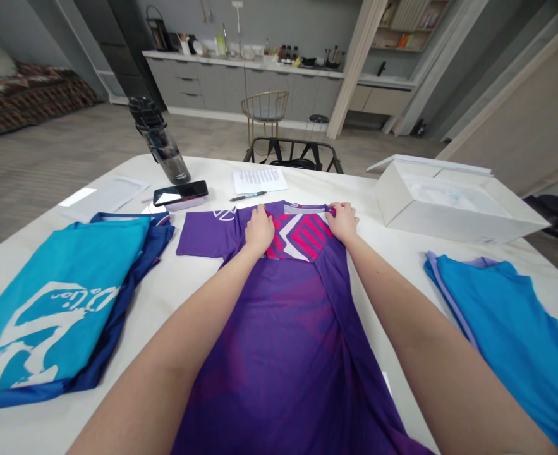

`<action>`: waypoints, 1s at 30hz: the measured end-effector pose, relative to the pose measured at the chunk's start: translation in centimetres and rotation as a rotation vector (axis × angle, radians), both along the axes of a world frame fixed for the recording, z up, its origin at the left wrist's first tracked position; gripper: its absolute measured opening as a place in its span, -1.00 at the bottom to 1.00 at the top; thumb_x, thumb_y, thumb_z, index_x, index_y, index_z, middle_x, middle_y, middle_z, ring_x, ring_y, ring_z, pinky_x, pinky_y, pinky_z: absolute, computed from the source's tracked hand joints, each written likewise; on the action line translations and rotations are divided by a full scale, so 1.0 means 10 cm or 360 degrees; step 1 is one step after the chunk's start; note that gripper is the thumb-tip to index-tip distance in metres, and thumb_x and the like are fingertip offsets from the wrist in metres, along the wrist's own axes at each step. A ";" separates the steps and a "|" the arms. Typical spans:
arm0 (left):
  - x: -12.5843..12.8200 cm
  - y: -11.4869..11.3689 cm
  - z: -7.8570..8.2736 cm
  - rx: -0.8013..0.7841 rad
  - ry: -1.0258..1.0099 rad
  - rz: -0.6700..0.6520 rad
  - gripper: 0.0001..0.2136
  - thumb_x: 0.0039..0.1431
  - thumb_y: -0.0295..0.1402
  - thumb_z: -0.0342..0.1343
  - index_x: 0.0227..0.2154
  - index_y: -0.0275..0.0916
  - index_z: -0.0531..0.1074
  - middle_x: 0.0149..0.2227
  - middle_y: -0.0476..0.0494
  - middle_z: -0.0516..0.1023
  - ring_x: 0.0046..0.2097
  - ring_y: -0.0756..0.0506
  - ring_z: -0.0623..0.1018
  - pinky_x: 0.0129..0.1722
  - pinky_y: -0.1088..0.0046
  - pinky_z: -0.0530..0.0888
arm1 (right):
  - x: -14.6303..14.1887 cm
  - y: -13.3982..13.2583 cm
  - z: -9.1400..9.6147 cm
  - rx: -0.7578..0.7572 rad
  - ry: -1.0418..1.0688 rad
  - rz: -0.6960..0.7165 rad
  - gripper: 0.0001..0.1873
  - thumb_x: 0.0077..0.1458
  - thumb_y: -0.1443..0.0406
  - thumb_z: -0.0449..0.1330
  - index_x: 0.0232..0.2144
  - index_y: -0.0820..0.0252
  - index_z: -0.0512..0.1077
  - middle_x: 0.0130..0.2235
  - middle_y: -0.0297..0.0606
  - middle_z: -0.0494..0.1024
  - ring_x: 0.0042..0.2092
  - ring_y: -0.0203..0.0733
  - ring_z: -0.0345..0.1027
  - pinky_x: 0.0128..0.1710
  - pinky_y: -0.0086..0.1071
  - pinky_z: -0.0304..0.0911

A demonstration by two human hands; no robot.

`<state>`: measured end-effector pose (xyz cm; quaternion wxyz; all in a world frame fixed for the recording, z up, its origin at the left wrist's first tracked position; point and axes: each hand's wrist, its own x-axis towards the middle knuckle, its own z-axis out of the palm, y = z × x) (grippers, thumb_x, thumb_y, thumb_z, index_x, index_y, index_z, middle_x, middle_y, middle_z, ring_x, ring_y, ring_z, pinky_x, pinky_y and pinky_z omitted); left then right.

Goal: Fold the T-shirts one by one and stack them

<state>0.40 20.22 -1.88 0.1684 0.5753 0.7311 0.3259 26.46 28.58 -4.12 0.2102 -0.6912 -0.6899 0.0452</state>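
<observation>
A purple short-sleeved T-shirt with a pink and white chest pattern lies on the white table in front of me. Its left sleeve is spread out flat, while the right side is folded inward toward the middle. My left hand grips the fabric at the upper chest, left of the pattern, with fingers curled. At the right end of the collar, my right hand pinches the shoulder edge. My fingertips are partly hidden by the hands themselves.
Folded turquoise and navy shirts lie left; blue and lilac ones lie right. An open white box stands back right. Toward the back are a bottle, phone, pen and printed paper. A black chair stands beyond.
</observation>
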 end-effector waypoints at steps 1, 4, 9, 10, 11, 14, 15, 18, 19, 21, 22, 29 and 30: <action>0.02 -0.05 0.02 0.0068 0.0114 -0.0068 -0.61 0.37 -0.36 -0.04 0.23 -0.20 0.31 0.19 -0.45 0.43 0.23 -0.39 0.43 0.22 0.04 0.32 | 0.00 -0.05 0.01 0.0024 -0.0044 0.0023 -0.60 0.30 0.11 0.07 0.10 0.06 0.46 0.22 0.04 0.34 0.20 0.24 0.18 0.12 0.22 0.18; 0.11 -0.22 0.03 0.0192 0.0360 -0.0509 -0.57 0.39 -0.36 -0.07 0.28 -0.17 0.29 0.29 -0.37 0.35 0.32 -0.31 0.34 0.32 0.10 0.22 | -0.01 -0.22 0.05 0.0035 -0.0144 0.0175 -0.53 0.35 0.07 -0.01 0.17 0.09 0.43 0.30 0.03 0.32 0.27 0.21 0.15 0.19 0.23 0.12; 0.17 -0.47 -0.13 -0.0048 0.0368 -0.0843 -0.51 0.38 -0.09 0.00 0.31 -0.05 0.31 0.44 -0.21 0.19 0.46 -0.30 0.11 0.44 0.04 -0.04 | -0.03 -0.62 0.06 -0.0187 -0.0197 0.0396 -0.39 0.40 -0.07 -0.14 0.34 -0.04 0.28 0.44 -0.13 0.17 0.41 0.17 0.00 0.31 0.41 -0.17; 0.17 -0.50 -0.17 -0.0108 0.0363 -0.0814 -0.49 0.37 -0.06 0.01 0.32 -0.03 0.30 0.45 -0.18 0.16 0.48 -0.30 0.06 0.44 0.02 -0.10 | -0.02 -0.71 0.05 -0.0256 -0.0213 0.0409 -0.36 0.40 -0.09 -0.17 0.37 -0.07 0.23 0.46 -0.16 0.11 0.43 0.18 -0.06 0.31 0.46 -0.24; 0.16 -0.51 -0.20 -0.0149 0.0365 -0.0788 -0.47 0.36 -0.04 0.01 0.33 -0.01 0.29 0.46 -0.16 0.14 0.49 -0.30 0.02 0.45 0.01 -0.14 | -0.01 -0.80 0.04 -0.0315 -0.0234 0.0415 -0.34 0.40 -0.11 -0.19 0.40 -0.10 0.17 0.48 -0.18 0.05 0.45 0.18 -0.11 0.31 0.49 -0.29; 0.15 -0.53 -0.26 -0.0170 0.0392 -0.0755 -0.43 0.36 0.00 -0.02 0.36 -0.01 0.26 0.49 -0.13 0.07 0.51 -0.29 -0.05 0.45 0.01 -0.17 | 0.06 -1.06 0.02 -0.0403 -0.0303 0.0432 -0.31 0.41 -0.12 -0.22 0.45 -0.10 0.06 0.50 -0.19 -0.05 0.49 0.19 -0.22 0.31 0.51 -0.35; 0.15 -0.52 -0.27 -0.0162 0.0398 -0.0754 -0.43 0.36 0.01 -0.03 0.37 -0.01 0.25 0.49 -0.13 0.05 0.51 -0.29 -0.05 0.45 0.00 -0.17 | 0.08 -1.14 0.01 -0.0408 -0.0317 0.0437 -0.30 0.40 -0.12 -0.22 0.46 -0.09 0.04 0.50 -0.18 -0.05 0.49 0.20 -0.23 0.31 0.51 -0.34; 0.15 -0.51 -0.28 -0.0128 0.0407 -0.0752 -0.43 0.35 0.00 -0.02 0.37 0.00 0.25 0.49 -0.14 0.05 0.51 -0.30 -0.04 0.45 -0.01 -0.17 | 0.12 -1.40 0.04 -0.0392 -0.0300 0.0469 -0.29 0.40 -0.12 -0.21 0.47 -0.08 0.02 0.51 -0.17 -0.07 0.49 0.22 -0.24 0.31 0.52 -0.31; 0.15 -0.52 -0.28 -0.0121 0.0413 -0.0750 -0.42 0.35 0.00 -0.02 0.37 -0.01 0.25 0.49 -0.15 0.06 0.51 -0.31 -0.04 0.45 -0.02 -0.17 | 0.12 -1.49 0.05 -0.0376 -0.0273 0.0488 -0.30 0.41 -0.12 -0.21 0.46 -0.09 0.03 0.51 -0.18 -0.07 0.49 0.22 -0.25 0.31 0.52 -0.29; 0.16 -0.55 -0.26 -0.0103 0.0434 -0.0738 -0.43 0.36 -0.02 -0.03 0.37 -0.06 0.26 0.48 -0.19 0.07 0.50 -0.32 -0.02 0.44 -0.04 -0.17 | 0.10 -1.67 0.10 -0.0354 -0.0205 0.0545 -0.32 0.42 -0.10 -0.23 0.45 -0.10 0.06 0.51 -0.22 -0.06 0.49 0.20 -0.24 0.31 0.50 -0.27; 0.17 -0.57 -0.24 -0.0077 0.0450 -0.0734 -0.44 0.37 -0.05 -0.03 0.36 -0.09 0.27 0.48 -0.23 0.09 0.50 -0.32 0.01 0.44 -0.05 -0.19 | 0.09 -1.77 0.12 -0.0356 -0.0178 0.0576 -0.33 0.42 -0.09 -0.24 0.45 -0.10 0.08 0.50 -0.22 -0.04 0.49 0.18 -0.21 0.32 0.48 -0.25; 0.40 -0.98 -0.11 0.0164 0.0286 -0.1056 -0.55 0.34 -0.43 -0.06 0.25 -0.12 0.40 0.37 -0.25 0.32 0.42 -0.18 0.24 0.45 0.14 -0.04 | 0.08 -2.27 0.12 -0.0379 -0.0270 0.0658 -0.38 0.42 0.00 -0.08 0.42 -0.03 0.14 0.47 -0.15 0.08 0.47 0.16 -0.09 0.36 0.39 -0.20; 0.45 -1.06 -0.12 0.0143 0.0212 -0.1140 -0.56 0.33 -0.42 -0.03 0.23 -0.12 0.42 0.36 -0.24 0.33 0.41 -0.18 0.26 0.44 0.16 0.01 | 0.09 -2.32 0.11 -0.0370 -0.0283 0.0652 -0.39 0.42 0.01 -0.09 0.42 -0.03 0.14 0.47 -0.15 0.08 0.47 0.15 -0.10 0.36 0.39 -0.20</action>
